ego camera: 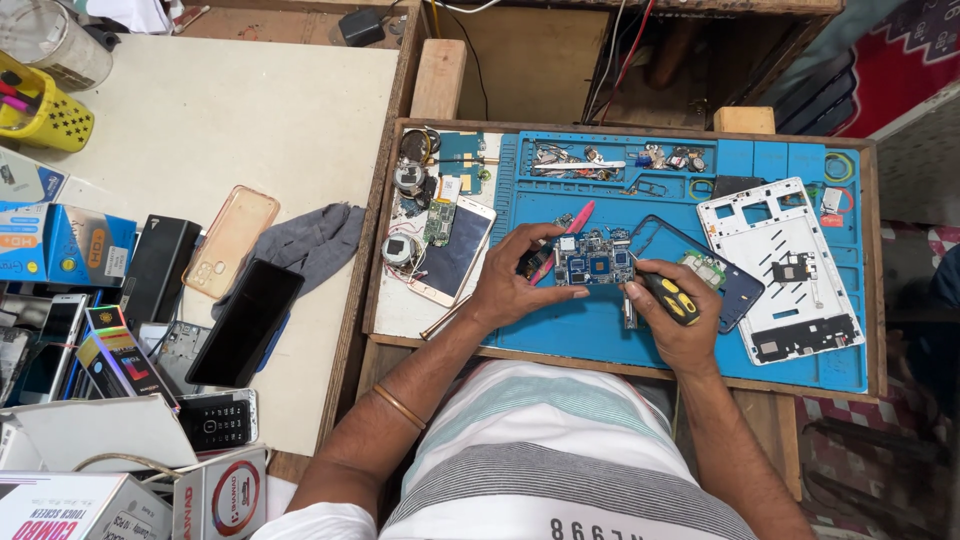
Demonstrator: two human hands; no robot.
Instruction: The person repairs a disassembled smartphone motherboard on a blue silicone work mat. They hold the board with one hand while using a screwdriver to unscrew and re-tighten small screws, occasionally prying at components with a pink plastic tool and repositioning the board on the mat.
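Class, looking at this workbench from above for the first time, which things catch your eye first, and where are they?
At centre, the left hand steadies a blue circuit board on the bright blue mat, while the right hand holds a black-and-yellow screwdriver at the board's right edge. A white phone frame lies at the mat's right, and a yellow holder stands far left.

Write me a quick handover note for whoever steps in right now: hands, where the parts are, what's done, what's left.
Left hand: steadies the blue circuit board on the blue work mat.
Right hand: grips a black-and-yellow screwdriver, tip at the board's right edge.
Parts: dark blue phone frame right of the board, white back panel further right, pink pry tool behind the board.
Done: the board lies out of the frame.
Left: work on the board; nothing is reassembled.
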